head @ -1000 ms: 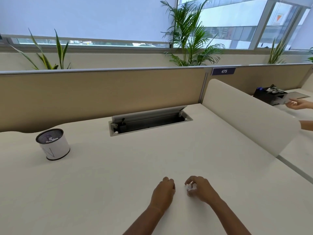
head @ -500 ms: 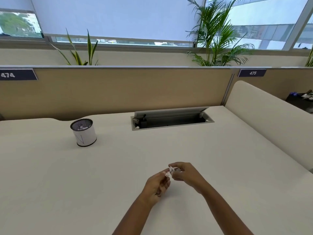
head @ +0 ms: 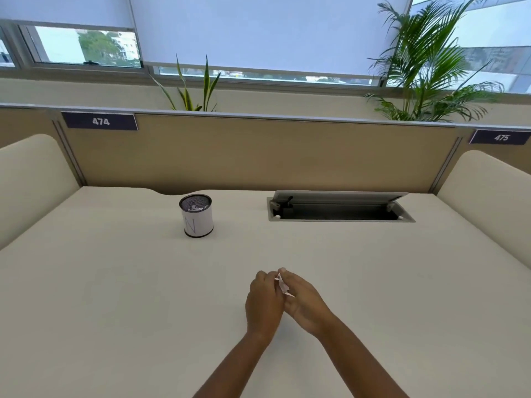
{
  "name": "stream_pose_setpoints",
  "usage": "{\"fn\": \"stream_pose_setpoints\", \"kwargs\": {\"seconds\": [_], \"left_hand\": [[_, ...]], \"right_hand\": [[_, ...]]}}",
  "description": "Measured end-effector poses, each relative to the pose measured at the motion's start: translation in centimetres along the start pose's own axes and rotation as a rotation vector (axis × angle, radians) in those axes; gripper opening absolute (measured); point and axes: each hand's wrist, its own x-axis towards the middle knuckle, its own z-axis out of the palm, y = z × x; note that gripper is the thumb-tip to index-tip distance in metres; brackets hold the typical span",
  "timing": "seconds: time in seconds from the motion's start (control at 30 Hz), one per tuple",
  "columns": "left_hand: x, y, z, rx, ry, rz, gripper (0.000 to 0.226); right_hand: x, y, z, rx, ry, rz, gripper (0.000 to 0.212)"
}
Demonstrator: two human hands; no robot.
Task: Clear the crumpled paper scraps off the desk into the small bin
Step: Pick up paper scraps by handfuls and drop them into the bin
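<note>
A small crumpled white paper scrap (head: pixel 284 286) sits between my two hands, just above the middle of the cream desk (head: pixel 115 282). My left hand (head: pixel 263 304) curls its fingers against the scrap from the left. My right hand (head: pixel 305 304) holds it from the right, with the thumb on top. Most of the scrap is hidden between the hands. The small white bin (head: pixel 198 222), with a dark mesh rim, stands upright at the back left of the desk, well away from both hands. White scraps show inside it.
An open cable hatch (head: pixel 339 209) is set into the desk at the back right. A tan partition (head: pixel 258 153) closes the far edge, and cream side screens (head: pixel 488 191) stand left and right. Plants stand behind the partition.
The scrap was lifted off the desk by my right hand, and both hands now close together around it. The view has turned left, bringing the bin nearer the middle.
</note>
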Motion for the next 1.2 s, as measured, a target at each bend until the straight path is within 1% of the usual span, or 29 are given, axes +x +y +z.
{"fn": "stream_pose_setpoints", "kwargs": {"seconds": [0.03, 0.07, 0.13, 0.2, 0.27, 0.3, 0.33, 0.4, 0.47, 0.53, 0.6, 0.63, 0.7, 0.73, 0.8, 0.83, 0.9, 0.97, 1.0, 1.07, 1.13, 1.2], "left_hand": [[0.0, -0.3, -0.4, 0.077, -0.018, 0.024, 0.025], [0.1, -0.6, -0.6, 0.082, -0.027, 0.027, 0.024], [-0.1, -0.8, -1.3, -0.013, -0.021, 0.022, 0.020], [-0.2, -1.4, -1.5, -0.024, -0.038, 0.067, 0.021], [-0.1, -2.5, -1.1, -0.001, -0.054, 0.120, 0.029], [0.0, -3.1, -1.2, 0.023, -0.011, 0.142, 0.034], [0.1, -3.7, -1.3, 0.071, 0.018, 0.203, 0.041], [0.4, -4.7, -1.4, 0.167, 0.009, 0.276, 0.059], [0.7, -5.4, -1.6, 0.263, 0.046, 0.327, 0.063], [0.9, -5.6, -2.0, 0.302, 0.122, 0.399, 0.056], [1.3, -5.8, -2.2, 0.398, 0.233, 0.429, 0.033], [1.6, -6.0, -2.3, 0.443, 0.265, 0.426, 0.029], [2.2, -6.7, -2.7, 0.471, 0.202, 0.383, 0.036], [2.4, -7.3, -2.7, 0.491, 0.183, 0.376, 0.035], [2.8, -8.4, -3.1, 0.451, 0.108, 0.361, 0.043], [3.2, -9.2, -3.0, 0.417, 0.106, 0.375, 0.048], [4.2, -10.9, -3.4, 0.418, 0.186, 0.384, 0.050], [5.6, -12.6, -3.8, 0.444, 0.242, 0.330, 0.055], [6.3, -13.3, -4.1, 0.463, 0.246, 0.293, 0.056], [7.6, -15.1, -4.7, 0.526, 0.194, 0.205, 0.057], [8.8, -16.8, -4.8, 0.572, 0.139, 0.149, 0.059], [9.9, -17.4, -4.6, 0.577, 0.058, 0.126, 0.063]], "right_hand": [[0.3, 0.4, 0.2, 0.015, 0.001, 0.004, 0.020], [0.7, 0.7, 0.5, 0.036, -0.001, 0.013, 0.017], [1.4, 1.3, 1.0, 0.069, 0.008, 0.027, 0.015], [2.0, 2.0, 1.5, 0.100, 0.025, 0.041, 0.021], [2.4, 2.5, 2.2, 0.133, 0.055, 0.069, 0.024], [2.7, 2.8, 2.6, 0.152, 0.073, 0.082, 0.024], [2.9, 3.0, 3.0, 0.188, 0.095, 0.093, 0.025], [3.3, 3.0, 3.8, 0.264, 0.146, 0.117, 0.026], [3.6, 3.0, 4.5, 0.369, 0.168, 0.137, 0.028], [3.8, 3.0, 5.2, 0.514, 0.154, 0.161, 0.032], [4.3, 3.1, 5.9, 0.607, 0.100, 0.196, 0.031], [4.6, 3.2, 6.2, 0.607, 0.088, 0.211, 0.030], [5.4, 3.5, 6.6, 0.544, 0.103, 0.215, 0.025], [5.9, 3.7, 6.7, 0.502, 0.113, 0.210, 0.023], [7.1, 3.9, 6.6, 0.398, 0.107, 0.200, 0.022], [7.7, 3.9, 6.6, 0.353, 0.097, 0.199, 0.024], [9.1, 3.7, 6.6, 0.285, 0.106, 0.196, 0.029], [10.7, 3.1, 7.1, 0.247, 0.174, 0.182, 0.029], [11.5, 2.6, 7.4, 0.223, 0.203, 0.159, 0.029], [13.3, 0.9, 8.5, 0.131, 0.228, 0.085, 0.028], [15.4, -0.8, 9.9, -0.040, 0.251, -0.015, 0.028], [17.5, -2.4, 11.6, -0.263, 0.290, -0.148, 0.026]]}}
